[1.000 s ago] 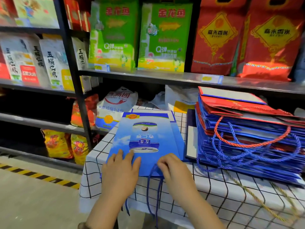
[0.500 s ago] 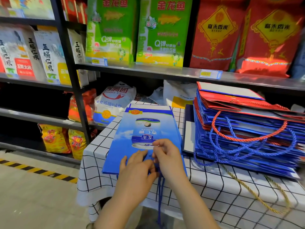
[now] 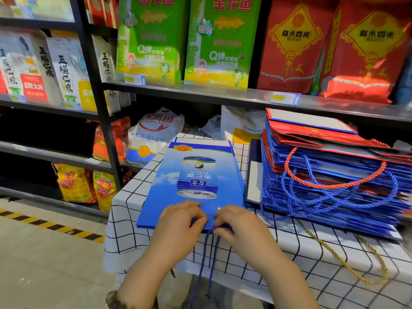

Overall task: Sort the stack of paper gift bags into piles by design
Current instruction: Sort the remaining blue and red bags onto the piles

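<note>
Both hands at the near edge of the desk, close together, knuckles up. Right hand pinches the blue cord handles where they leave the bag mouth; the cords hang down over the checked cloth. Left hand has bent fingers on the near edge of the blue gift bag; whether it grips paper or cord is hidden under the knuckles, cannot tell. The bag lies flat on the left half of the desk, face up, with a drink-can print on sky blue. Long axis runs near to far, the far end leaning slightly right. Mouth and handles point toward the person, base toward the shelf, so the print reads upside down from here. Edges of at least one like bag show under it at the far and right sides, so a blue-can pile looks begun, only a few sheets thick. To the right, well apart from the hands, stands the unsorted stack: tall, mostly blue bags with red ones mixed in near the top, a red cord handle looped over tangled blue cords. A dark flat bag lies between pile and stack; its design cannot be read. Judgement: early in the job; one pile started, nearly the whole stack left, no red pile visible yet.
</note>
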The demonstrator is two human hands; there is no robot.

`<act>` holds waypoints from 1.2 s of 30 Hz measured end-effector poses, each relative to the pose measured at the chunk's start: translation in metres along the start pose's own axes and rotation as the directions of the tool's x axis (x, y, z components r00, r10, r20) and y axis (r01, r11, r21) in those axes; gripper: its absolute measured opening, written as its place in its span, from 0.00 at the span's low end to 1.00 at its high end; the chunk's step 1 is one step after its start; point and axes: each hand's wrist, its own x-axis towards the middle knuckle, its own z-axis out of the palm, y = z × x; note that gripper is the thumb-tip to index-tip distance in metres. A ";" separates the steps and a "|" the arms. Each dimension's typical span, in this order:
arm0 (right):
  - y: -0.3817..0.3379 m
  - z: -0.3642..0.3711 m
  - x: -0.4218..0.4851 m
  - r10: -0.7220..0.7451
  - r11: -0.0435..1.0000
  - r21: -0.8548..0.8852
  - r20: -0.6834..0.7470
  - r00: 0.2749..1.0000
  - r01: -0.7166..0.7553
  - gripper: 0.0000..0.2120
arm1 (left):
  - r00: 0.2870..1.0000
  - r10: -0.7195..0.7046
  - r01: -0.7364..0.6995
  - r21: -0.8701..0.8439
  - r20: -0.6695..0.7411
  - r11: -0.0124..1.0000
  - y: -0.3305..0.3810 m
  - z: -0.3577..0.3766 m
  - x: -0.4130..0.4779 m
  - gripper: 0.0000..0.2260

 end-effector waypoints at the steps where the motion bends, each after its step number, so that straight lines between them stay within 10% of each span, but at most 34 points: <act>1: 0.000 0.001 0.000 0.028 0.998 0.051 -0.037 0.999 -0.026 0.05 | 1.000 0.010 -0.010 -0.009 0.012 1.000 0.000 0.000 0.000 0.10; 9: -0.017 0.001 0.028 0.401 0.801 0.570 -0.285 0.871 -0.183 0.16 | 0.999 0.033 -0.030 -0.132 0.024 0.991 -0.005 -0.003 -0.001 0.12; 15: -0.001 -0.006 0.025 0.670 0.300 0.925 -0.030 0.742 -0.233 0.13 | 0.989 -0.132 0.115 -0.207 -0.069 0.972 -0.023 -0.050 -0.006 0.09; 26: -0.002 -0.010 0.027 0.674 0.217 0.948 0.028 0.739 -0.233 0.09 | 0.934 -0.339 0.354 -0.169 0.109 0.920 -0.033 -0.094 -0.010 0.06; 32: -0.024 -0.007 0.013 0.484 0.716 0.696 -0.430 0.762 -0.062 0.12 | 0.917 -0.399 0.332 -0.518 -0.018 0.788 -0.021 -0.087 -0.003 0.04; 36: -0.054 0.005 0.019 0.203 0.850 0.515 -0.126 0.971 -0.111 0.04 | 0.926 -0.377 0.300 -0.568 -0.021 0.767 -0.011 -0.079 0.002 0.04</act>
